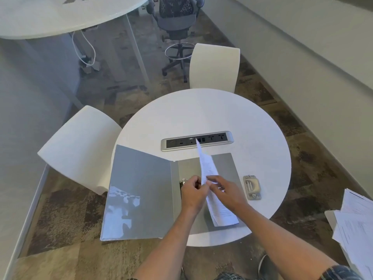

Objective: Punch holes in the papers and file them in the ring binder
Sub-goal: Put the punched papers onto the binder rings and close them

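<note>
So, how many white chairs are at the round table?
2: one white chair at the far side of the round table, another at its left. Others may be out of frame.

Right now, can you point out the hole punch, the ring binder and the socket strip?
hole punch (252, 186), head view, its metal top.
ring binder (141, 190), head view, open left cover.
socket strip (217, 138), head view, dark panel.

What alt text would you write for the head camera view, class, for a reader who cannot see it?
Both hands, left hand and right hand, hold a sheet of paper on edge above an open grey ring binder on a round white table. A metal hole punch sits right of the binder.
</note>
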{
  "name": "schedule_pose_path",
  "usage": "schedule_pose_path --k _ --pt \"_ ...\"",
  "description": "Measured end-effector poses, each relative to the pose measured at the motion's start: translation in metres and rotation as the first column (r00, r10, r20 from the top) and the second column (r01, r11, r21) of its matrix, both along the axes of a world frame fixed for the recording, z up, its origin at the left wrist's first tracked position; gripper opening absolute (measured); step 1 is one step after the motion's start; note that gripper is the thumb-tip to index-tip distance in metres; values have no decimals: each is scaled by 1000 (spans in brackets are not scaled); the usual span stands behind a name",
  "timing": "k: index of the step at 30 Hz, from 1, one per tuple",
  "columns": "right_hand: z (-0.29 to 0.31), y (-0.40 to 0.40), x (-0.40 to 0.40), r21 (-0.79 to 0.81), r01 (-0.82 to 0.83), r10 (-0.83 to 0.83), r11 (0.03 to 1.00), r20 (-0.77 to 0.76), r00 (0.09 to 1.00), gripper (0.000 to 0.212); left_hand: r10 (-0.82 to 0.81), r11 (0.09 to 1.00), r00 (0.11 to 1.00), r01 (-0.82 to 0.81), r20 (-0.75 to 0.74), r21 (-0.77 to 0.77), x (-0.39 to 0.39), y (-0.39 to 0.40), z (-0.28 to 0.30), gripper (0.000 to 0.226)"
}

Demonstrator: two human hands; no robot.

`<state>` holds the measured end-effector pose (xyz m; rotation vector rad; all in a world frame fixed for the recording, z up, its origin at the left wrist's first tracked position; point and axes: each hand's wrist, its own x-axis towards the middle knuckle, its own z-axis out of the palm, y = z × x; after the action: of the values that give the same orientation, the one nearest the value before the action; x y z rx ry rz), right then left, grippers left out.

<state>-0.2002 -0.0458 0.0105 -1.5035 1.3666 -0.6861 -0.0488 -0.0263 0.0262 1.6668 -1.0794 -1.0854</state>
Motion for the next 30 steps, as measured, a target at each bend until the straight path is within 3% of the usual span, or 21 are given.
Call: schedule_pose_path --k 3,5,9,11,14,18,21,23,26,30 --pt "15 -3 13 45 -1 -14 999 331 944 34 -34 997 996 29 -84 -65 -13 -4 10 18" --pt "23 -7 13 80 54 -88 995 533 841 31 -88 993 992 79 -93 -92 -21 -5 14 17" --pt "24 -9 2 210 56 -189 976 688 701 35 -200 968 980 193 -26 -161 -26 -1 12 12" --pt "20 -7 -3 292 38 -239 956 692 681 29 -237 958 971 240 39 -159 -25 4 10 13" --pt "16 -9 -7 380 64 -300 923 603 739 22 -208 970 976 214 59 -117 -19 7 3 11" --pt "10 -10 -13 433 13 -277 901 552 787 20 49 999 993 -51 111 14 -5 -2 -7 10" --pt "9 -9 -19 492 0 -318 871 563 763 14 172 957 981 -189 95 220 14 -5 -17 28" --pt "7 -10 -24 522 -14 -344 853 581 737 12 201 917 979 -180 -23 357 26 -7 -26 37" --pt "4 -9 -29 560 -13 -379 828 577 724 10 260 887 900 -80 -350 454 41 -5 -34 23" --pt "-3 -7 -34 584 40 -405 811 510 759 11 331 893 840 -131 -431 431 56 0 -40 11"
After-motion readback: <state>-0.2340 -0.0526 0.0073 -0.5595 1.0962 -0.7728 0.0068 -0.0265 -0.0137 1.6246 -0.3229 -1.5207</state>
